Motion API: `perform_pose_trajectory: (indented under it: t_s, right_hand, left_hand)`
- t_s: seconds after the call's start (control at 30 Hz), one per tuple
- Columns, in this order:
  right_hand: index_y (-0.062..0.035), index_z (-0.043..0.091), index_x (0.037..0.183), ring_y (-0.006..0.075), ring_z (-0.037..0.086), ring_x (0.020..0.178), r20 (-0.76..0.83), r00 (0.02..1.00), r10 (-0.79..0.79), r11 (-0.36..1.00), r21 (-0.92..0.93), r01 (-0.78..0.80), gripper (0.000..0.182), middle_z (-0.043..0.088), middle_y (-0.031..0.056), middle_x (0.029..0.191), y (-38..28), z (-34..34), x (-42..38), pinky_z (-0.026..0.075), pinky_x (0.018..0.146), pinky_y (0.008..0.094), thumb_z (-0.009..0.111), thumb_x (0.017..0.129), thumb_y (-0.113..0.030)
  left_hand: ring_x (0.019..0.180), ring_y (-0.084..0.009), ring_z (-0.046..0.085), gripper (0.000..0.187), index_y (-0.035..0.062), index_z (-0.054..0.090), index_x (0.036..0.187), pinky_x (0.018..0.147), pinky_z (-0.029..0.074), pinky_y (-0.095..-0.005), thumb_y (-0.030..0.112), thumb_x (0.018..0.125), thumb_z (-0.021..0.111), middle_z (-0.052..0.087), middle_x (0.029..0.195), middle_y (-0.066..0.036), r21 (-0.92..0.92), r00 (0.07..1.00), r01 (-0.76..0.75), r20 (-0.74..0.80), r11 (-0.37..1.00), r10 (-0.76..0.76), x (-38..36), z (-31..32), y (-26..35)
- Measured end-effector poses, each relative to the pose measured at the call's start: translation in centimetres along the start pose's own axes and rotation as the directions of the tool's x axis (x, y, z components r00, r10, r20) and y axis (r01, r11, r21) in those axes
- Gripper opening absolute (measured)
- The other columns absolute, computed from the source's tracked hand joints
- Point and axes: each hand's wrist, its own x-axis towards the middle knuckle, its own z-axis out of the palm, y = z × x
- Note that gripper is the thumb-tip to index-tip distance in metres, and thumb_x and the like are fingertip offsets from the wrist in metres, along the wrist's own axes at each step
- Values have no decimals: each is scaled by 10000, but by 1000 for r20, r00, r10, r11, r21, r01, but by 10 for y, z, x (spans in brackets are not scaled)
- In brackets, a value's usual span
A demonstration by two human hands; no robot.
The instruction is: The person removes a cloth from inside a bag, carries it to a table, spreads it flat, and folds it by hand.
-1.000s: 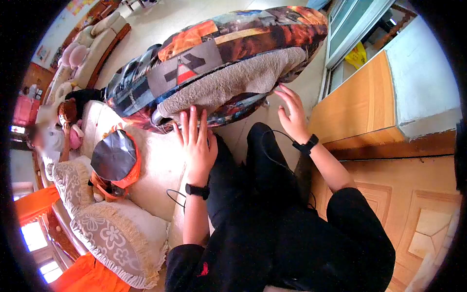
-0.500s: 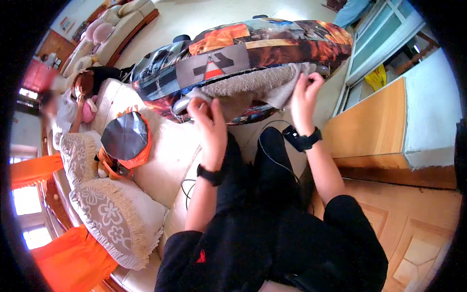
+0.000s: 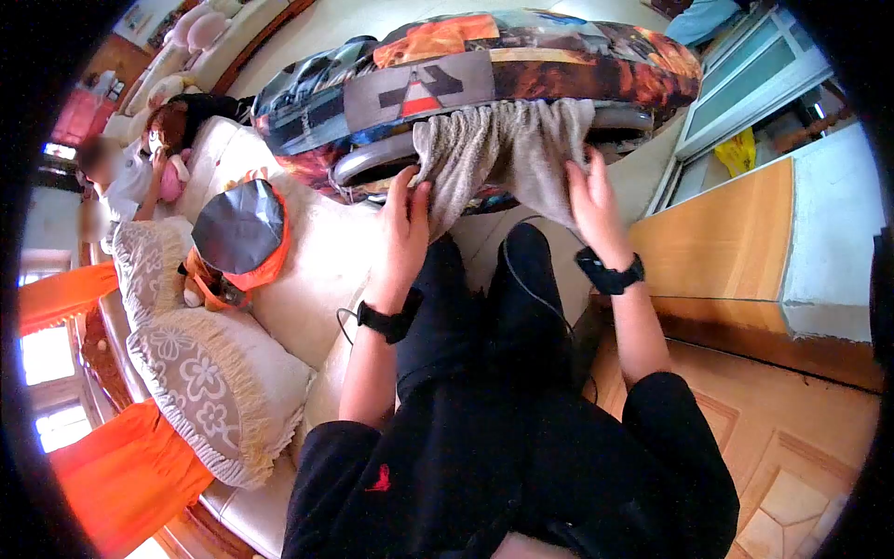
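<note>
A grey-beige towel [image 3: 507, 154] hangs in folds over a grey rail on the near side of a large object with a patterned cover [image 3: 549, 70]. My left hand [image 3: 402, 219] is at the towel's left edge, thumb and fingers closed on the cloth. On the right, my right hand [image 3: 596, 207] grips the towel's other edge. Both ends of the rail [image 3: 377, 160] show beside the cloth. An orange and white cone print is on the cover above the towel.
A cream sofa [image 3: 321, 238] on the left holds a black and orange octagonal item [image 3: 240, 233] and patterned cushions [image 3: 200, 391]. Two people [image 3: 126, 191] are farther left. A wooden cabinet [image 3: 717, 242] and sliding glass door [image 3: 745, 93] stand right. A cable crosses my leg.
The towel, earlier bunched behind the rail, now drapes over it and hangs toward me. My hands have moved slightly down, and the view has shifted.
</note>
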Motion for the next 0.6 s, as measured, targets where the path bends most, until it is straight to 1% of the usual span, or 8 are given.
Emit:
perform_pose_trajectory:
  t_s: [0.03, 0.07, 0.1, 0.2, 0.3, 0.4, 0.5, 0.6]
  right_hand:
    - [-36, 447, 1163, 215, 620, 779, 20, 998, 57, 998, -11, -57, 261, 619, 136, 818, -3, -12, -3, 466, 702, 320, 474, 940, -168]
    - [-9, 511, 1124, 128, 566, 777, 22, 1000, 21, 999, 25, -22, 256, 624, 111, 848, 5, -19, -7, 448, 715, 276, 474, 947, -191]
    - [-1, 532, 1087, 92, 500, 748, 44, 998, 37, 999, 28, -38, 261, 605, 96, 809, 9, -26, -9, 432, 696, 251, 475, 951, -216]
    - [-1, 525, 1086, 119, 509, 712, 71, 996, 51, 999, 2, -51, 303, 587, 98, 778, 10, -32, -15, 434, 675, 264, 462, 955, -267]
    - [1, 522, 1071, 164, 508, 669, 27, 995, 96, 993, -67, -94, 328, 559, 116, 736, 2, -28, -23, 434, 658, 293, 449, 957, -297]
    - [1, 517, 1009, 256, 492, 612, -22, 996, 92, 994, -61, -93, 331, 527, 163, 687, 13, -25, -29, 428, 619, 333, 434, 958, -315]
    - [-4, 516, 999, 268, 502, 601, -24, 992, 125, 982, -140, -127, 318, 515, 168, 671, 19, -36, -30, 419, 596, 345, 442, 954, -310]
    - [-5, 520, 1021, 254, 538, 625, -27, 987, 158, 954, -254, -160, 287, 520, 165, 698, 14, -44, -23, 422, 600, 346, 479, 937, -277]
  left_hand:
    - [806, -401, 604, 247, 40, 545, 1098, 672, 479, -407, 213, 932, 482, 612, 859, -246, 8, 1000, -9, -23, 1000, 9, -2, -6, -2]
    - [800, -404, 602, 244, 40, 542, 1099, 664, 477, -407, 210, 939, 471, 609, 856, -249, 33, 996, 72, 55, 997, -74, -5, -15, -1]
    - [800, -404, 602, 244, 40, 542, 1099, 664, 477, -407, 210, 939, 471, 609, 856, -249, 34, 996, 77, 50, 996, -79, -9, -17, -5]
    - [793, -408, 599, 238, 37, 532, 1100, 659, 475, -409, 201, 939, 469, 606, 849, -254, 36, 998, 62, 8, 997, -62, -20, -12, -14]
    - [792, -417, 594, 232, 35, 522, 1103, 660, 472, -411, 190, 940, 465, 604, 845, -258, 67, 991, 135, 11, 989, -136, -28, -6, -14]
    - [784, -416, 592, 208, 39, 519, 1081, 661, 469, -414, 181, 942, 457, 601, 834, -256, 38, 990, 142, -23, 989, -142, -33, -7, -27]
    - [754, -394, 595, 173, 37, 518, 1032, 645, 462, -405, 168, 945, 446, 598, 813, -240, 91, 982, 190, -28, 978, -188, -27, -24, -34]
    - [704, -364, 602, 183, 45, 514, 1059, 629, 465, -394, 173, 936, 471, 598, 754, -210, 133, 998, 56, -43, 990, -51, -24, -32, -33]
